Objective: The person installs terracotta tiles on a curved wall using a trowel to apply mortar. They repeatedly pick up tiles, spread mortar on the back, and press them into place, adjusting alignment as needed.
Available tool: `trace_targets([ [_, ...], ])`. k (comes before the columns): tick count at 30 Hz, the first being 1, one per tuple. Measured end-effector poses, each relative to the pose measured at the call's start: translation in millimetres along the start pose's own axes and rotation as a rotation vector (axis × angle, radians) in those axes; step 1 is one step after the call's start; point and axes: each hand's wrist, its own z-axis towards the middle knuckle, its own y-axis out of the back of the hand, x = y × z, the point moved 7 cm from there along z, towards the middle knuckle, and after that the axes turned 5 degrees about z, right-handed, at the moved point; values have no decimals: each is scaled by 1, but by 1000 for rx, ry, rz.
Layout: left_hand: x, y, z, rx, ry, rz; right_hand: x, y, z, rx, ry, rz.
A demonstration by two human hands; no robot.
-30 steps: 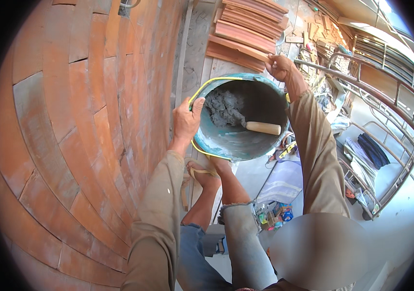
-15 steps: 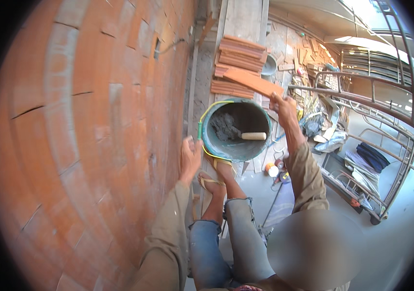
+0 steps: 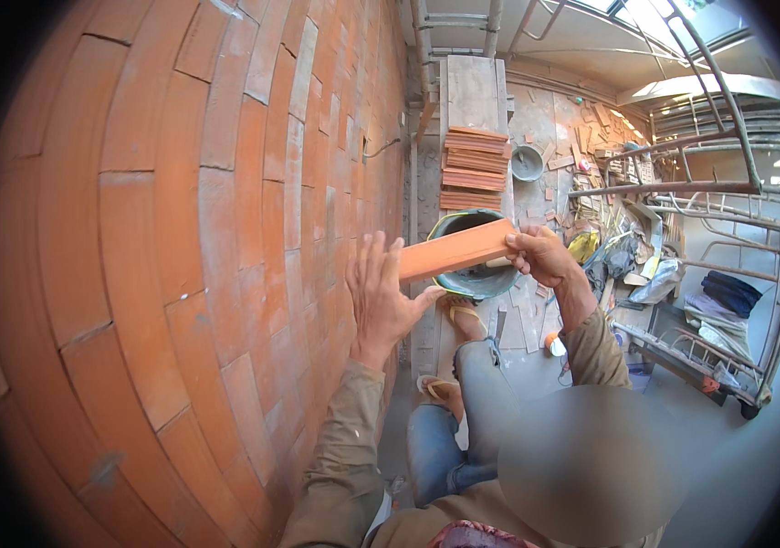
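A long, flat orange brick tile (image 3: 454, 248) is held level over the mortar bucket (image 3: 474, 290). My right hand (image 3: 543, 258) pinches its right end between thumb and fingers. My left hand (image 3: 382, 297) is at the other end, fingers stretched up and thumb spread; whether it touches the tile is hard to tell. Just left of that hand rises the wall (image 3: 253, 237) of orange brick tiles. The tile covers much of the dark bucket, and only a bit of a pale wooden handle (image 3: 497, 262) shows inside it.
Beyond the bucket, stacked brick tiles (image 3: 474, 169) lie on a plank (image 3: 474, 91). A smaller grey bucket (image 3: 527, 163) stands to their right. Broken tile pieces and plastic bags (image 3: 618, 260) litter the floor. Metal scaffold frames (image 3: 737, 151) stand at the right.
My right hand has brought the tile from beyond the bucket to above it, nearer the wall. My left hand has risen to the tile's left end, and the view has shifted toward the wall.
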Motion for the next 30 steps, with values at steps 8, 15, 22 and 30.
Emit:
trace_targets([
  [8, -3, 25, -62, 424, 236, -355, -11, -63, -49, -18, 50, -112],
  [15, 1, -11, -167, 608, 580, -773, -58, -88, -62, -150, 3, -477],
  [22, -4, -23, -236, 790, 986, -1310, -94, -79, -65, -332, 84, -706],
  [30, -4, -66, -272, 692, 1270, -1635, -160, 36, -13, -475, 86, -950],
])
